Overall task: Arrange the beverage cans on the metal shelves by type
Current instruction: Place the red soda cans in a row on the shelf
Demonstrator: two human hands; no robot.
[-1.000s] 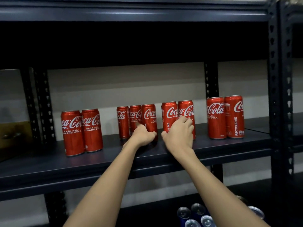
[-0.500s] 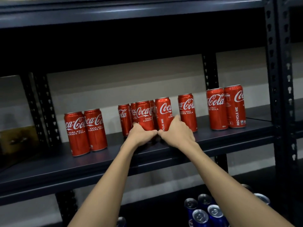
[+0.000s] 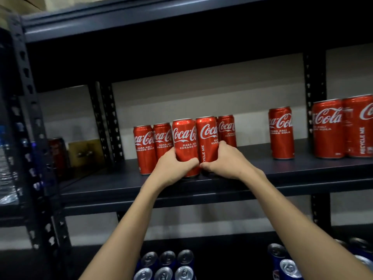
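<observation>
Partly sorted: left hand [image 3: 173,168] wrapped round one Coca-Cola can [image 3: 184,146], right hand [image 3: 226,160] round its neighbour [image 3: 205,138], both upright on the middle shelf [image 3: 302,168] beside the red cluster [image 3: 144,148]; single can [image 3: 281,132] and pair [image 3: 343,128] still apart; blue cans [image 3: 167,263] grouped below

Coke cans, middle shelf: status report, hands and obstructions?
Left hand grips one front can. Right hand grips the can beside it. Red cans crowd close left and behind. Lone can stands apart, right.

Red white-lettered cans [image 3: 184,146] on dark grey shelf [image 3: 302,168], blue silver-topped cans [image 3: 167,261] below
</observation>
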